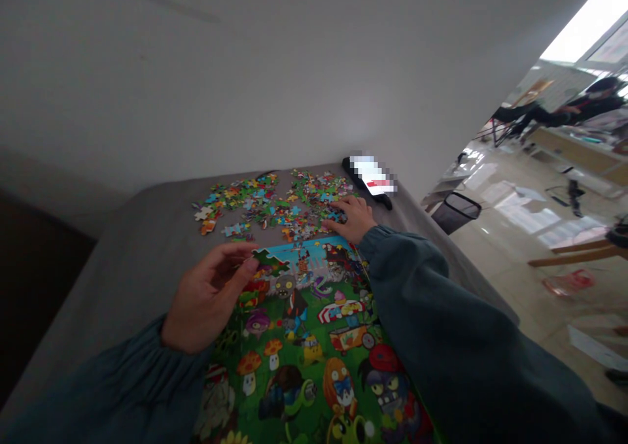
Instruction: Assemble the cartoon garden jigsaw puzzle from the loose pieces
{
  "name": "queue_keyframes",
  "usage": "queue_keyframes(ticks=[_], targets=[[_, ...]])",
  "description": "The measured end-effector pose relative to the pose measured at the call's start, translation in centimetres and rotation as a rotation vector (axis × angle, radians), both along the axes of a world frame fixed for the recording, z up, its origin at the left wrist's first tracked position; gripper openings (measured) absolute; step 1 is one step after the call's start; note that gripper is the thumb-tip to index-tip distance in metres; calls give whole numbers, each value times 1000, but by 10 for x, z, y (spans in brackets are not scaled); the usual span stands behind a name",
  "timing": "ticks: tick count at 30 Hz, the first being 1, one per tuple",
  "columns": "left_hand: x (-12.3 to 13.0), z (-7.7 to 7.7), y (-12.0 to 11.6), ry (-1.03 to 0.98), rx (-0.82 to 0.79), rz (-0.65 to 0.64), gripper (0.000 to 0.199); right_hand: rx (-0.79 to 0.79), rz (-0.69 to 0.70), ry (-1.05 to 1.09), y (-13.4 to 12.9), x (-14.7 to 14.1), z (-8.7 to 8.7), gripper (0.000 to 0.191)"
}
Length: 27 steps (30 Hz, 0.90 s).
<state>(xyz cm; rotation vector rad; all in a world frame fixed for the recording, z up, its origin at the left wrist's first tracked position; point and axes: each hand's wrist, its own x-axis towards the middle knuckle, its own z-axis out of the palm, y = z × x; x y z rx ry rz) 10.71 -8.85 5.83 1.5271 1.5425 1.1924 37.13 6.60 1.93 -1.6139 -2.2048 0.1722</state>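
Observation:
My left hand (209,297) pinches a green and blue jigsaw piece (269,261) between its fingertips, just above the top edge of a large assembled jigsaw puzzle (309,339). The puzzle shows bright cartoon plants and zombies on green, and my left forearm covers part of its left side. My right hand (352,218) rests with its fingers spread on a heap of loose jigsaw pieces (279,205), which lies scattered beyond the puzzle. I see no piece held in that hand.
A grey cloth-covered table (147,261) bears everything, with a wall behind it. A smartphone (370,181) with a lit, blurred screen lies at the far edge. Beyond the right edge are a black wastebasket (456,212), a tiled floor, chair legs and a seated person (559,107).

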Motion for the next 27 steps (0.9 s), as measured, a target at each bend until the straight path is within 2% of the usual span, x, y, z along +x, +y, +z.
queue_keyframes(ticks=[7,13,15,18,20,27], targets=[[1,3,0,-5,-10,9,40,-17,20,51,0,1,0,32],[1,3,-1,-6,-3,-5,35,5,144,-56,-8,-5,1,37],[2,2,-1,-10,-6,-3,34,29,91,-31,-3,-4,1,41],[2,2,0,-21,-4,-7,35,47,-89,-4,10,-2,-2,46],[3,3,0,-27,-3,-8,36,33,-156,-31,16,0,-6,47],[2,1,1,-29,-11,-5,36,33,-137,-1,15,-3,-11,32]])
